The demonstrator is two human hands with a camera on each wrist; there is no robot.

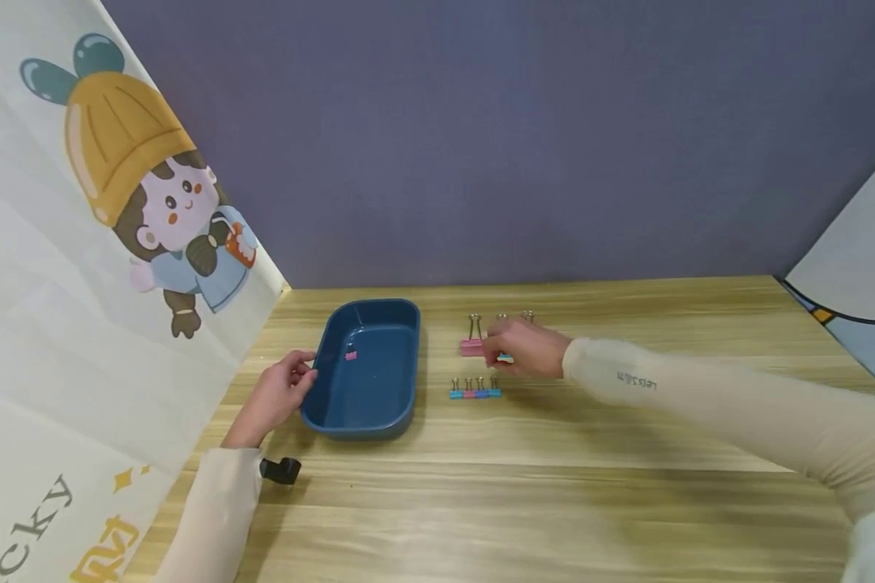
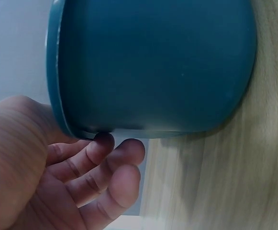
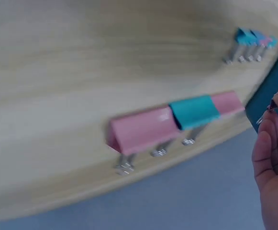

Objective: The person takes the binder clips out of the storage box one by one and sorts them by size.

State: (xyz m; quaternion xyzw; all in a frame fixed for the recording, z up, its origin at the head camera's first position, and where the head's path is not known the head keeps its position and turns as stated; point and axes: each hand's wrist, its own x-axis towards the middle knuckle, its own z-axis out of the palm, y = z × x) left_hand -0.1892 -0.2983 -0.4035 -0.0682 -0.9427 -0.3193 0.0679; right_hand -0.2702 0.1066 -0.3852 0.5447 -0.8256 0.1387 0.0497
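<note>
A blue plastic tray (image 1: 364, 425) stands on the table, with a small pink binder clip (image 1: 351, 355) inside. At its left rim is my left hand (image 1: 277, 393); in the left wrist view the bent fingers (image 2: 124, 184) meet the rim and the thumb is partly hidden. My right hand (image 1: 525, 348) hovers over a row of larger binder clips, hiding part of it. The right wrist view shows this row: a pink clip (image 3: 143, 129), a teal clip (image 3: 194, 112) and another pink clip (image 3: 227, 103). Between the right fingertips a small binder clip (image 3: 272, 105) is pinched, mostly covered.
Nearer to me, a row of several small binder clips (image 1: 475, 393) in blue, pink and purple lies right of the tray. A dark blue-grey panel (image 1: 525, 162) rises behind the table, and a white printed sheet (image 1: 29, 324) borders the left.
</note>
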